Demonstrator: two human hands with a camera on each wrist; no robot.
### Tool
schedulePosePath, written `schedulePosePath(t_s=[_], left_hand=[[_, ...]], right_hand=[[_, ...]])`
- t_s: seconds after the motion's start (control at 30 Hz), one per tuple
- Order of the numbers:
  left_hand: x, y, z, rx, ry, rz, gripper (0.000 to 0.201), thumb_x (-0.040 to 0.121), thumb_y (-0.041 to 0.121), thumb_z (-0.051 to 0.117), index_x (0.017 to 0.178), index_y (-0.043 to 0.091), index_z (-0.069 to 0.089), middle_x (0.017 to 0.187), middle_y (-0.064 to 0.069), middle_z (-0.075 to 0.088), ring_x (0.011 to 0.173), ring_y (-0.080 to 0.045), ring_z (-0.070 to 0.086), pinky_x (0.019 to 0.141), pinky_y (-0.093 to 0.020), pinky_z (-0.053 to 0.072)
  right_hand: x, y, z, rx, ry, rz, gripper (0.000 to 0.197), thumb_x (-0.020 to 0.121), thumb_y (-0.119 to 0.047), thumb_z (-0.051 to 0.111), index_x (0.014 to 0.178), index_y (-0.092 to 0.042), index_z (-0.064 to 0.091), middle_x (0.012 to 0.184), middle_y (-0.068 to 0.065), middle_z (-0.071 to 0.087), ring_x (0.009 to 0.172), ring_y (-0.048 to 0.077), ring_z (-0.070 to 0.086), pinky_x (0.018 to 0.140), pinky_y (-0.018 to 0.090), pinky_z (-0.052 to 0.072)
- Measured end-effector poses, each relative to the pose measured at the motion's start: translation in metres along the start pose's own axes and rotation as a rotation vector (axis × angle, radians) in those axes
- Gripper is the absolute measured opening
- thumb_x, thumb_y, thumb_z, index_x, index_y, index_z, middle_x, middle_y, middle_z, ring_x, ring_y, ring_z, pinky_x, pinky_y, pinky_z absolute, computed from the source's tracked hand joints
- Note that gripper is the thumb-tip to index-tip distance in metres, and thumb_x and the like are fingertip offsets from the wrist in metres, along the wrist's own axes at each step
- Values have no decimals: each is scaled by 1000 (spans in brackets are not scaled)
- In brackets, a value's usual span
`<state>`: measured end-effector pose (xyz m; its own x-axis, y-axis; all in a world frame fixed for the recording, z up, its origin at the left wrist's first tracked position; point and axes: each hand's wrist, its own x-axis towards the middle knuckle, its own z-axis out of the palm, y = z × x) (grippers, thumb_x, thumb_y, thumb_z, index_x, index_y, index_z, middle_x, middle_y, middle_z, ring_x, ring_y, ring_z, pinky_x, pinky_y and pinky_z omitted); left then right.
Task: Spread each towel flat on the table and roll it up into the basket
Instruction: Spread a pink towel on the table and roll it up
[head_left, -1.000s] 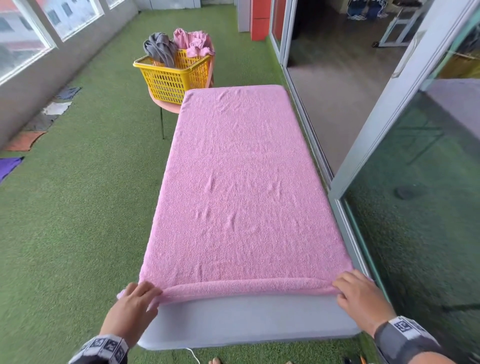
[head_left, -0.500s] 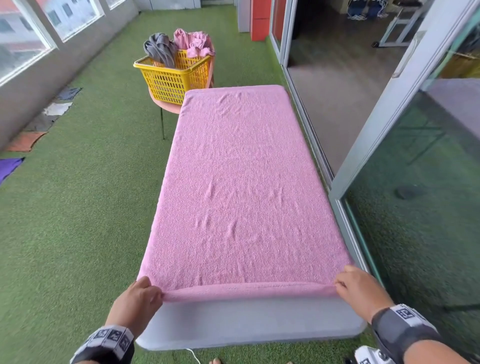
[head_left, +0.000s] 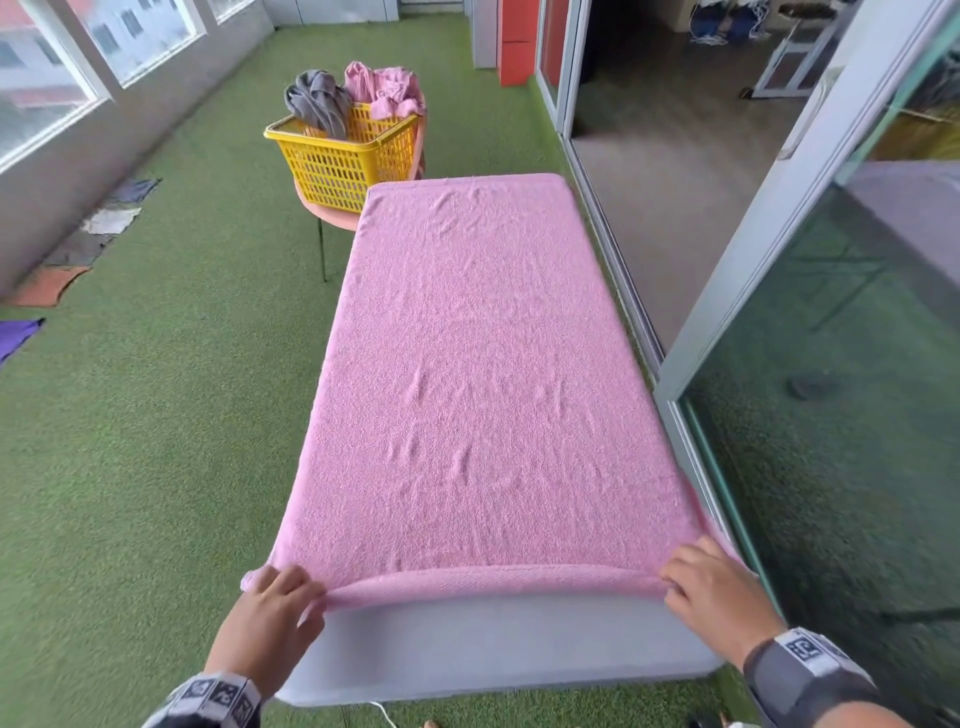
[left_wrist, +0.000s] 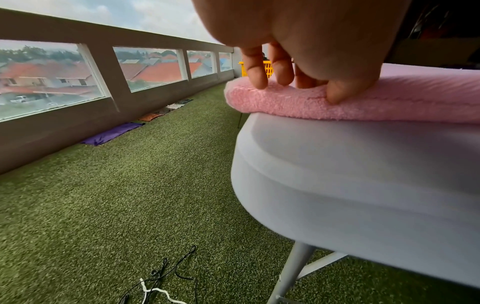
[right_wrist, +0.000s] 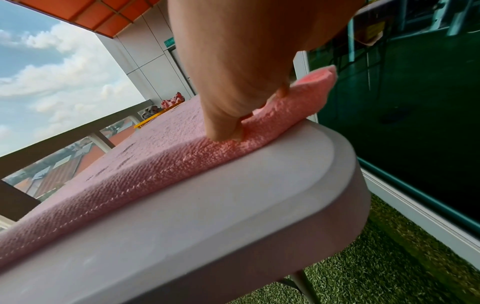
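Observation:
A large pink towel (head_left: 472, 374) lies flat along the white table (head_left: 493, 644), its near edge turned over into a low roll (head_left: 488, 584). My left hand (head_left: 283, 597) pinches the roll's left end (left_wrist: 272, 98), fingers on top and thumb at its front. At the right end (right_wrist: 283, 119) my right hand (head_left: 696, 582) pinches the roll in the same way. A yellow basket (head_left: 343, 156) stands on a pink stool beyond the table's far left corner, holding a grey towel (head_left: 317, 104) and a pink towel (head_left: 387, 88).
Green artificial turf (head_left: 156, 415) covers the floor. A glass sliding door (head_left: 831, 415) runs close along the table's right side. Cloths (head_left: 78, 254) lie by the left wall under the windows. Cables (left_wrist: 161, 281) trail on the turf near the table's leg (left_wrist: 291, 273).
Both hands have shifted slightly forward on the near edge, and the turned-over roll has grown a little thicker. The rest of the towel lies as before.

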<state>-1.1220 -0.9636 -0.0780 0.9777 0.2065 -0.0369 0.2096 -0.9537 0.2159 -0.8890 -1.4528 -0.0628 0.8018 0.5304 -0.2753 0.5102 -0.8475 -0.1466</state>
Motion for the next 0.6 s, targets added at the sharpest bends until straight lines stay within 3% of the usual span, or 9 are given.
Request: schedulePosePath(t_s=[0.1, 0.2, 0.3, 0.37, 0.43, 0.5, 0.53, 0.6], left_hand=[[-4, 3, 0, 25, -5, 10, 22, 78, 44, 47, 74, 31, 65, 81, 16, 50, 74, -13, 46, 58, -37, 49], [-4, 5, -1, -10, 12, -27, 24, 79, 43, 49, 70, 29, 66, 78, 15, 49, 71, -10, 43, 55, -29, 40], [2, 9, 1, -64, 42, -55, 9, 78, 25, 77, 73, 24, 70, 74, 13, 48, 64, -9, 45, 51, -25, 35], [6, 11, 3, -112, 45, -99, 21, 72, 10, 84, 79, 23, 69, 77, 13, 50, 57, -8, 47, 50, -24, 37], [6, 12, 6, -126, 51, -117, 25, 75, 5, 81, 82, 23, 65, 81, 11, 53, 59, -13, 51, 50, -28, 44], [4, 11, 9, -114, 72, -83, 24, 75, 2, 76, 83, 23, 66, 86, 10, 56, 70, -16, 54, 54, -33, 50], [1, 10, 10, -98, 75, -62, 22, 75, 4, 73, 86, 23, 68, 90, 11, 57, 77, -16, 54, 57, -35, 53], [-4, 8, 11, -70, 41, -26, 31, 69, 15, 70, 100, 23, 70, 100, 13, 61, 90, -15, 52, 65, -37, 58]], right_hand=[[-2, -2, -5, 24, -34, 15, 25, 92, -34, 52, 67, -29, 49, 81, -16, 49, 90, 2, 40, 80, 25, 43], [0, -4, -9, 83, -46, 43, 36, 95, -35, 52, 60, -29, 45, 82, -14, 46, 82, -2, 45, 77, 25, 46], [6, -7, -8, 143, -24, 88, 23, 96, -31, 53, 75, -32, 63, 87, -16, 51, 75, -3, 56, 77, 25, 49], [8, -5, -1, 166, 41, 116, 24, 95, -26, 54, 77, -41, 55, 87, -19, 53, 79, -7, 56, 82, 26, 46], [6, 0, 6, 149, 64, 109, 35, 94, -18, 54, 77, -47, 43, 87, -22, 53, 87, -7, 53, 87, 30, 44], [0, -2, 5, 98, 19, 56, 38, 94, -12, 52, 95, -49, 48, 105, -26, 53, 106, -4, 48, 98, 35, 45], [-3, -2, 5, 71, 1, 25, 37, 94, -11, 52, 112, -43, 55, 118, -25, 51, 118, -1, 44, 106, 34, 42], [-6, -1, 4, 13, -28, -3, 45, 93, -15, 53, 133, -34, 52, 133, -22, 45, 132, 1, 36, 115, 32, 34]])
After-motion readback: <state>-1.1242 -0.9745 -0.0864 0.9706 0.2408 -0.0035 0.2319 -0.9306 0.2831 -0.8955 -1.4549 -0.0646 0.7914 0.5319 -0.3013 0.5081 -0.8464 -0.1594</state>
